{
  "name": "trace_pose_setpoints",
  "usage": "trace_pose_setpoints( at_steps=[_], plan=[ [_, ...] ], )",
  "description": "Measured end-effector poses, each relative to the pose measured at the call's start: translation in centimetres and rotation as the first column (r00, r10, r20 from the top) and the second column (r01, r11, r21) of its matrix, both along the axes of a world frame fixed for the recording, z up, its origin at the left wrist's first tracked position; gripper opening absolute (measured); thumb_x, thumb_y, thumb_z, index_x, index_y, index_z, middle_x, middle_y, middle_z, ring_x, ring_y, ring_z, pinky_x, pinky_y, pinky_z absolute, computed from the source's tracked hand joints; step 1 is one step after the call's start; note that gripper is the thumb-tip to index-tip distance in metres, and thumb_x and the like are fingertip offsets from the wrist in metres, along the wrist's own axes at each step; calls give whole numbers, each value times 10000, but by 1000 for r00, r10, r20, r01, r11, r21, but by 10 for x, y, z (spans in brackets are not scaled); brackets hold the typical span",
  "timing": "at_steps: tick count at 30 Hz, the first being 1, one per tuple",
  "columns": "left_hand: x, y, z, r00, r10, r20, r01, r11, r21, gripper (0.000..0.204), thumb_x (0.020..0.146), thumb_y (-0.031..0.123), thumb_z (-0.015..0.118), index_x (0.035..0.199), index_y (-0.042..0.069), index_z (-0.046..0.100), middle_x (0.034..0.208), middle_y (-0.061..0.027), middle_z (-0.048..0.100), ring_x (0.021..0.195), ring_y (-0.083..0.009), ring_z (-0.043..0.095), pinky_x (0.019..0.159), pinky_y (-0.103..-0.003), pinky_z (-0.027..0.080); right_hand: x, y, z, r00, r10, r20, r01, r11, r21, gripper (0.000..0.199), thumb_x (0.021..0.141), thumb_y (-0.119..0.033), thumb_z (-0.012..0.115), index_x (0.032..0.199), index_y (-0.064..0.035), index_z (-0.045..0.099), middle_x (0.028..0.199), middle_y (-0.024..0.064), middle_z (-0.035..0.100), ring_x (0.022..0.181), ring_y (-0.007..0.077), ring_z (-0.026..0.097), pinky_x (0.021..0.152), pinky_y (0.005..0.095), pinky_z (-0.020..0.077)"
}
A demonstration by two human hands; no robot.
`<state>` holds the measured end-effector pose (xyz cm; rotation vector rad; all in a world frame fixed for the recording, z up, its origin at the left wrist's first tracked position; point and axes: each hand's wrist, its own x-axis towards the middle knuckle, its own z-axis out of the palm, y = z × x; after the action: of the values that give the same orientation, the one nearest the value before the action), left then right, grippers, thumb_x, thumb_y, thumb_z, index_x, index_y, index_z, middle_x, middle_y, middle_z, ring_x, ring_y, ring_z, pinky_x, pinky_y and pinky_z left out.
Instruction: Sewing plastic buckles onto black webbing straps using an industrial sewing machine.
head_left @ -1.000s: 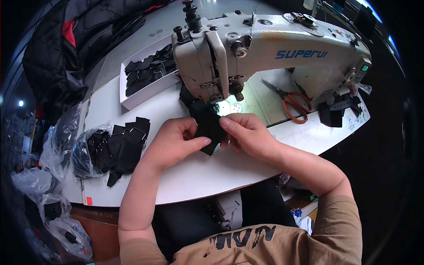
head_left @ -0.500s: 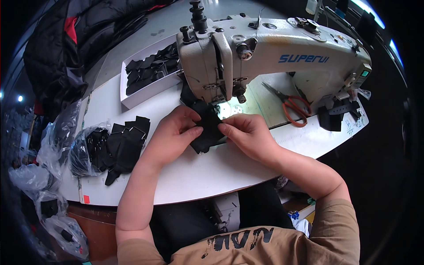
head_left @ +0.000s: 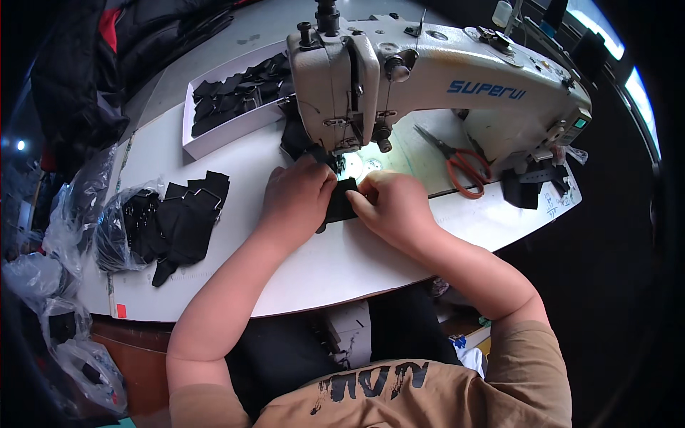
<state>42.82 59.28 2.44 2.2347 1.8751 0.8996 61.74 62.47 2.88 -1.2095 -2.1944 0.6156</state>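
Spanning the centre of the frame, a white worktable (head_left: 371,264) carried a cream sewing machine (head_left: 442,85) across the upper middle. At upper left sat a white box (head_left: 214,135) of black pieces, with a loose pile of black fabric pieces (head_left: 182,221) at middle left. Red-handled scissors (head_left: 460,160) lay right of the needle. The left hand (head_left: 296,200) and right hand (head_left: 392,207) lay side by side at centre, fingers curled and pressing down on a small black fabric piece (head_left: 341,203) between them, just below the presser foot.
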Motion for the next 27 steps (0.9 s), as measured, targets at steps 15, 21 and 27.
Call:
trace_pose_setpoints(
  at_steps=[15,21,27],
  plan=[
    [-5,1,-11,983,-131,-128,155,968,197,109,819,56,721,927,58,705,923,-77,624,940,-302,600,802,-421,521,-1,-1,2,999,-35,31,33,997,74,190,862,-180,705,770,-16,681,721,150,645,636,296,649,599,408,492],
    [-4,0,-15,987,-61,-146,88,978,189,72,816,47,632,872,39,676,978,-92,615,993,-300,598,866,-415,534,-3,-2,2,999,-30,36,28,998,63,177,853,-179,718,779,-22,684,721,142,645,639,292,652,600,396,500],
    [-6,-7,-4,941,-173,-289,252,931,263,98,820,69,667,913,43,680,986,-86,621,985,-284,592,880,-409,524,-2,0,-2,999,-23,31,20,996,88,164,837,-174,731,777,-28,685,722,134,647,639,288,654,597,388,503]
  ],
)
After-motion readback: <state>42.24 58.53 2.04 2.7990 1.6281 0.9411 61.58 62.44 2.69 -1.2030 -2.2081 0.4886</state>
